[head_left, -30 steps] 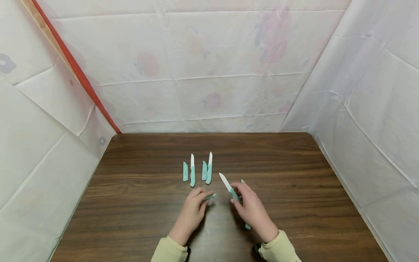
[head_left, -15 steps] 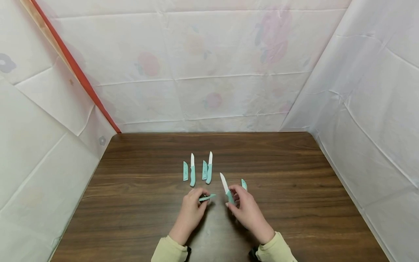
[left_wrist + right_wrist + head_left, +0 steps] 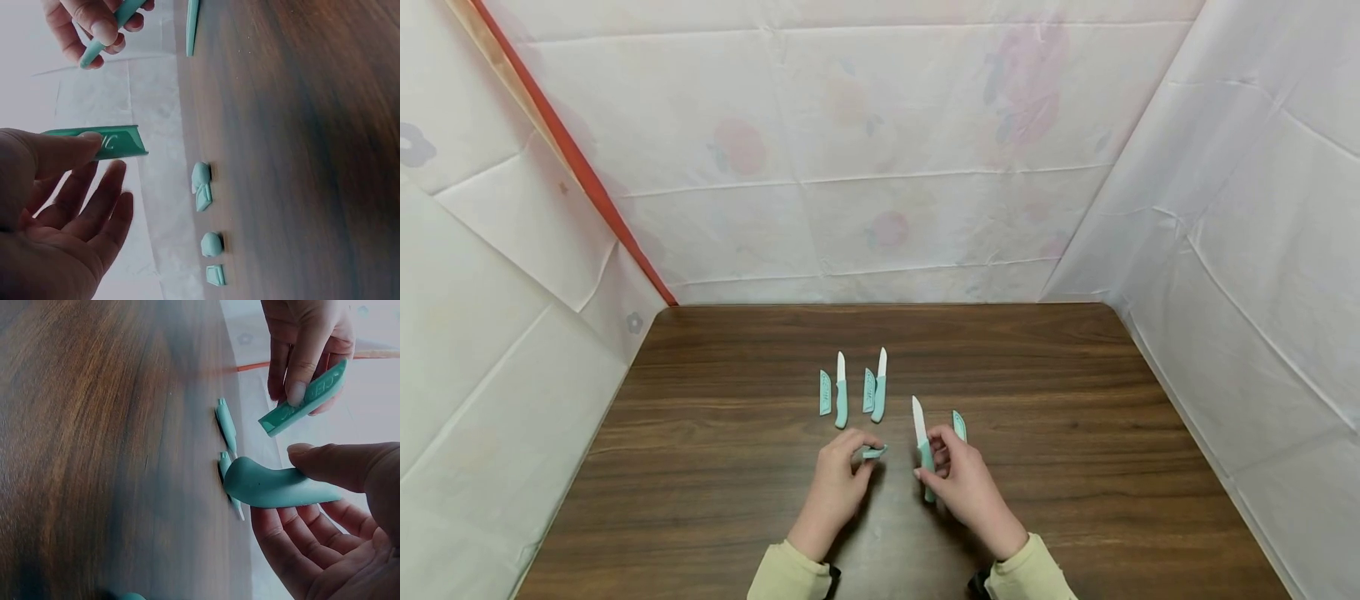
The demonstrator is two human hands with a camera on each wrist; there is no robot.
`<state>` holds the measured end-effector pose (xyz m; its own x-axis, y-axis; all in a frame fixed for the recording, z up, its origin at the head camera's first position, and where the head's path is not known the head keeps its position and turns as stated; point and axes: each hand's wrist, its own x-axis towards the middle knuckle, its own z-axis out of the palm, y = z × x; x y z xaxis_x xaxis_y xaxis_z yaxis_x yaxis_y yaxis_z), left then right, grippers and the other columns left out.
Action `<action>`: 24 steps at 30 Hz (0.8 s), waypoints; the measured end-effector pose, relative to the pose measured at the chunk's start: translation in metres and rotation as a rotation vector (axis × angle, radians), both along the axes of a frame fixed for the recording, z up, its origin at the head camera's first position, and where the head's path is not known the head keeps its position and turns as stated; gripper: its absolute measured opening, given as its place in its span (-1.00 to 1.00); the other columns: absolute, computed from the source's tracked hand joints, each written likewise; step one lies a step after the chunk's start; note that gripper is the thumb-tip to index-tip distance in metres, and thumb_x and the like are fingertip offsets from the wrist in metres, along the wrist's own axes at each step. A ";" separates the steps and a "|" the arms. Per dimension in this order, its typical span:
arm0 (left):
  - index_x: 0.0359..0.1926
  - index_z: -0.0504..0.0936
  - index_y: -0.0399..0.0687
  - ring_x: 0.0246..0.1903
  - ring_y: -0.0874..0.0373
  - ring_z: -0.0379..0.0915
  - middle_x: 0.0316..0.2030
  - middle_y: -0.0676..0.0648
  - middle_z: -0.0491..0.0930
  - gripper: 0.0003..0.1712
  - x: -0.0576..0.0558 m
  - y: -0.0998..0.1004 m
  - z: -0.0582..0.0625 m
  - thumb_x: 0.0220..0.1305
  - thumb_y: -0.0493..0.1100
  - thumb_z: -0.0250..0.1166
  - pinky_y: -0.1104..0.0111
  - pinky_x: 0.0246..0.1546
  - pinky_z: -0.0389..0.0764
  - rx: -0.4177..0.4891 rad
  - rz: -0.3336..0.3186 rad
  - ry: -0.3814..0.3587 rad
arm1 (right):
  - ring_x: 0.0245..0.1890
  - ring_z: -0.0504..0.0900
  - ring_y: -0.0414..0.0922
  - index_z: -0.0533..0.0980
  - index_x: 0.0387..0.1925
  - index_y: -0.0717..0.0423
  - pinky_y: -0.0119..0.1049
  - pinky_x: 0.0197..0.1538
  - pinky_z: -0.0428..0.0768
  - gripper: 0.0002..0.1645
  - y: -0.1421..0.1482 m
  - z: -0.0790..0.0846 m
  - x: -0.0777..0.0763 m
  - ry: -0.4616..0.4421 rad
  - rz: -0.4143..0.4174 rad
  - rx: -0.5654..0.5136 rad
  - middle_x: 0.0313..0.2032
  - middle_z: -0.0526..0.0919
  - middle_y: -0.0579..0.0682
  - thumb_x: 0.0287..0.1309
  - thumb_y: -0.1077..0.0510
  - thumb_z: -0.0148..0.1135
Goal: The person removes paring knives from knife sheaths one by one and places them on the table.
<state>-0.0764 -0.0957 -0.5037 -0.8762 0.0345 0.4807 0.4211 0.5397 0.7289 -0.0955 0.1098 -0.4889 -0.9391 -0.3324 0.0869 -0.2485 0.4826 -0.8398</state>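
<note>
In the head view my left hand pinches a teal knife sheath between thumb and fingers. The left wrist view shows white lettering on this sheath, its end facing away from the palm. My right hand grips a small paring knife by its teal handle, the white blade pointing toward the back of the table. In the right wrist view the handle lies between thumb and fingers, and the blade is hidden. Knife and sheath are apart, side by side above the table.
Two more paring knives lie further back on the brown wooden table, each with a teal sheath at its left. Another sheath lies just beyond my right hand. White sheeting hangs around the table.
My right hand has shifted slightly left and turned the knife, so its blade leans less to the left. The sheath in my left hand has tilted a little; that hand stays in place.
</note>
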 end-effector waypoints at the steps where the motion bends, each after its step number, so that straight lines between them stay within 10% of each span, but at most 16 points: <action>1: -0.36 0.66 -0.04 -0.24 0.24 0.55 -0.34 0.11 0.60 -0.66 0.000 0.000 0.000 -0.04 -0.55 0.40 0.30 -0.18 0.60 0.004 0.002 0.001 | -0.40 0.57 -0.21 0.42 -0.11 0.06 -0.38 -0.37 0.62 -0.53 0.000 0.000 0.000 -0.007 -0.001 -0.004 -0.31 0.54 -0.06 -0.03 0.34 0.44; 24: -0.06 0.54 -0.18 -0.29 0.10 0.61 -0.28 -0.09 0.66 -0.65 -0.002 0.005 -0.001 0.13 -0.45 0.34 0.40 -0.28 0.64 0.252 -0.036 -0.277 | -0.36 0.63 -0.19 0.45 -0.15 0.11 -0.35 -0.33 0.60 -0.68 -0.002 -0.006 0.001 -0.072 -0.022 -0.066 -0.27 0.55 0.02 0.09 0.26 0.38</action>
